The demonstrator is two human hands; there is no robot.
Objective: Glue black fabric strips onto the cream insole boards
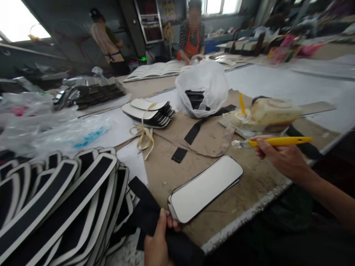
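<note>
In my right hand (285, 160) is a yellow-handled paintbrush (280, 142), its bristles pointing left and coated with whitish stuff. My left hand (158, 236), at the bottom centre, has its fingers closed on a black fabric strip (145, 207). Right beside those fingers lies a small stack of long white round-ended pieces (206, 188) with dark edges. Beyond the stack are a short black piece (179, 154) and a longer black strip (194, 131). A yellowed plastic container (274, 112) stands near the right hand, with another yellow handle (242, 102) sticking up beside it.
Many curved black pieces with white borders (91, 184) are heaped at left. Behind them lies clear plastic (69, 129). A tied bundle of white pieces (146, 111) and a white plastic bag (203, 88) holding black pieces stand farther back. Two people are across the room.
</note>
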